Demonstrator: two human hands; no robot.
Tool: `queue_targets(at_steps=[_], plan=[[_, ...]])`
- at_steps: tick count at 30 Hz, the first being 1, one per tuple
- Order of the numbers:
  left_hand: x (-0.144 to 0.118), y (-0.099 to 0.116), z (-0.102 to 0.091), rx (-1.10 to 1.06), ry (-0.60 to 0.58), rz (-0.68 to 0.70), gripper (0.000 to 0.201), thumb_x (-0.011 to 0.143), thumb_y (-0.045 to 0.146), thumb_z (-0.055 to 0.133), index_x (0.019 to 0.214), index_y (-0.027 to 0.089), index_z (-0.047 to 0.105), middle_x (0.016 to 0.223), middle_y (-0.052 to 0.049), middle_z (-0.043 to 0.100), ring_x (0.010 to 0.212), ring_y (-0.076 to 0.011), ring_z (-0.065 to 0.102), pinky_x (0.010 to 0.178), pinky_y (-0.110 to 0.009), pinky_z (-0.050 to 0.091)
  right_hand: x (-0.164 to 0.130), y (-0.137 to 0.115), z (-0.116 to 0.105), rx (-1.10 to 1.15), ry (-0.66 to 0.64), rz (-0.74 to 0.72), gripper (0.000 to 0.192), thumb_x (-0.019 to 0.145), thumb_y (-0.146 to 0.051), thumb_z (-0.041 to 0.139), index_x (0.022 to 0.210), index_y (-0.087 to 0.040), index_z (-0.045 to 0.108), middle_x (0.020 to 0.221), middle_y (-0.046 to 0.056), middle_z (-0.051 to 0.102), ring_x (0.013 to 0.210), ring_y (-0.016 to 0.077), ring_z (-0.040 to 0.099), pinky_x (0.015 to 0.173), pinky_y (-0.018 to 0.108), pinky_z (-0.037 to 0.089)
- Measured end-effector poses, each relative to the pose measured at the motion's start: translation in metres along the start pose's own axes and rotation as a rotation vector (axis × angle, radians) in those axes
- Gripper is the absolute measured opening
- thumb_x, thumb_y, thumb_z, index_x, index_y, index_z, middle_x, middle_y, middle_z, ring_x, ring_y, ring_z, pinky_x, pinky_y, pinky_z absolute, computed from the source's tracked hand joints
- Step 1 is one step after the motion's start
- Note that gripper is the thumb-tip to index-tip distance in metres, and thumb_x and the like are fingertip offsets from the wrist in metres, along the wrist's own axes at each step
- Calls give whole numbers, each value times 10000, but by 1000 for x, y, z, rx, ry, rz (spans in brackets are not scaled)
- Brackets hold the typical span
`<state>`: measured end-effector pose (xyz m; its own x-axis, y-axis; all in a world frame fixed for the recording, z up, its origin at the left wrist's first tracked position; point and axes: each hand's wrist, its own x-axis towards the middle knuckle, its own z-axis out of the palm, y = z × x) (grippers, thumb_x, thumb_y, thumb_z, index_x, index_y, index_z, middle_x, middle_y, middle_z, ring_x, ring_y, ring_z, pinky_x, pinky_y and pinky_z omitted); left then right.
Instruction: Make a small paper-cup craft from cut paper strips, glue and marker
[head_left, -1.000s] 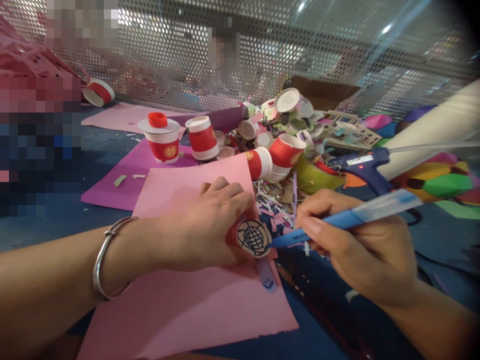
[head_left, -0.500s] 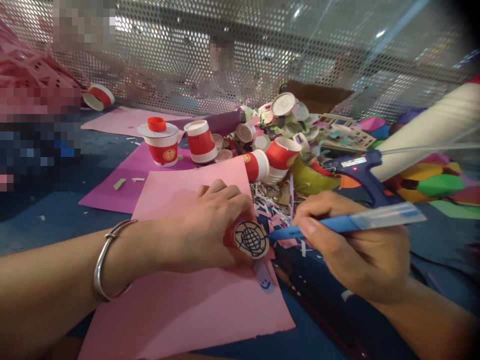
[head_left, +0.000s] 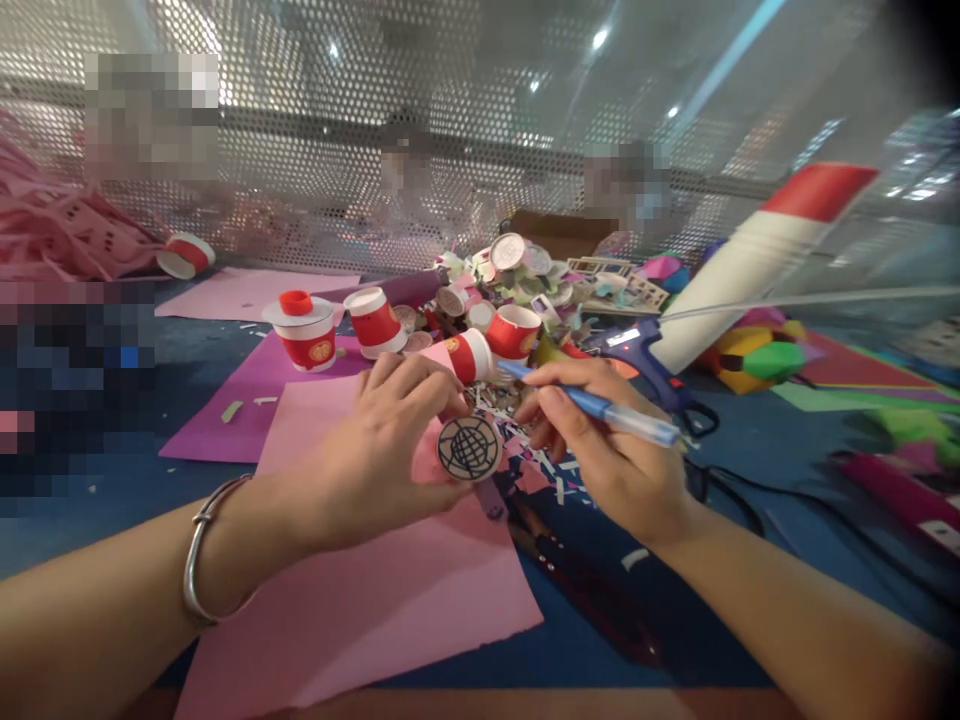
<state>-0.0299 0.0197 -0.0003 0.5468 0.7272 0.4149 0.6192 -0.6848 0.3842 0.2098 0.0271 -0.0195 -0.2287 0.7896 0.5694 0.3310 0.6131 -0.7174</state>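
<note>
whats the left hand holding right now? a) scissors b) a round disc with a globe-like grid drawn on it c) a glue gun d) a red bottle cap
b: the left hand pinches a round disc bearing dark crossed grid lines like a globe, over the pink paper; the right hand holds a blue pen, and the glue gun lies beyond, untouched.
</note>
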Motion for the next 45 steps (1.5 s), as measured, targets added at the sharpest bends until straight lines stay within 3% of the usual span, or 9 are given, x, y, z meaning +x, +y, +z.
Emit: queue_targets(at_steps=[5, 15, 21, 23, 26, 28, 33, 39, 45], plan=[[-2, 2, -6, 181, 199, 70, 288, 885, 338, 688, 1127, 214, 593, 1346, -138, 501, 1243, -329, 431, 1042, -516, 386, 1, -2, 0, 73, -75, 53, 211, 1011, -356, 612, 1161, -210, 643, 907, 21, 715, 676, 123, 677, 545, 239, 545], [-4, 5, -6, 169, 204, 117, 348, 919, 344, 680, 1237, 271, 559, 1394, -124, 466, 1281, -335, 415, 1090, -559, 371, 3, -11, 5, 168, -125, 64, 209, 921, -291, 738, 1100, -233, 647, 854, -17, 647, 647, 102, 607, 559, 239, 528], [-4, -1, 0, -97, 316, 15, 706, 797, 387, 832, 1353, 227, 427, 1367, -140, 524, 1291, -308, 476, 1092, -495, 409, 3, -4, 5, 171, -94, 97, 220, 916, -326, 739, 1099, -244, 646, 921, -2, 666, 699, 122, 635, 566, 253, 537], [-3, -6, 1, -235, 269, -78, 609, 826, 432, 802, 1296, 213, 482, 1300, -119, 577, 1183, -266, 546, 1022, -435, 456, 3, -4, 4, 124, -87, 93, 219, 923, -342, 728, 1101, -247, 645, 898, -6, 663, 676, 119, 620, 571, 259, 532], [-1, -10, 1, -429, 38, -207, 371, 897, 500, 703, 1086, 197, 600, 1081, -61, 659, 988, -214, 601, 887, -371, 484, 4, -6, 4, 82, -81, 77, 200, 931, -347, 711, 1091, -249, 644, 882, -8, 665, 666, 115, 608, 589, 261, 526], [1, -11, 2, -509, -85, -292, 362, 911, 548, 662, 946, 189, 635, 944, -32, 666, 883, -194, 593, 802, -346, 468, 4, -7, 4, 71, -80, 69, 189, 931, -342, 708, 1081, -245, 646, 895, -2, 675, 687, 119, 621, 602, 260, 529], [3, -11, 3, -754, -93, -376, 337, 905, 497, 691, 845, 182, 589, 805, 16, 592, 754, -141, 523, 689, -292, 393, 4, -8, 4, 70, -94, 65, 202, 931, -348, 707, 1089, -238, 646, 923, 5, 688, 708, 122, 646, 626, 259, 541], [4, -8, -2, -991, -112, -356, 245, 943, 402, 682, 945, 165, 619, 882, -10, 660, 820, -142, 598, 760, -291, 439, 3, -7, 2, 60, -93, 55, 215, 947, -352, 694, 1119, -235, 637, 929, 3, 700, 743, 118, 647, 664, 250, 539], [2, -1, -5, -1052, -368, -410, 283, 924, 417, 708, 905, 140, 655, 811, -10, 660, 758, -127, 580, 716, -269, 445, 3, -13, 3, 65, -124, 42, 211, 939, -329, 706, 1115, -235, 639, 946, 2, 691, 776, 118, 658, 691, 245, 549]])
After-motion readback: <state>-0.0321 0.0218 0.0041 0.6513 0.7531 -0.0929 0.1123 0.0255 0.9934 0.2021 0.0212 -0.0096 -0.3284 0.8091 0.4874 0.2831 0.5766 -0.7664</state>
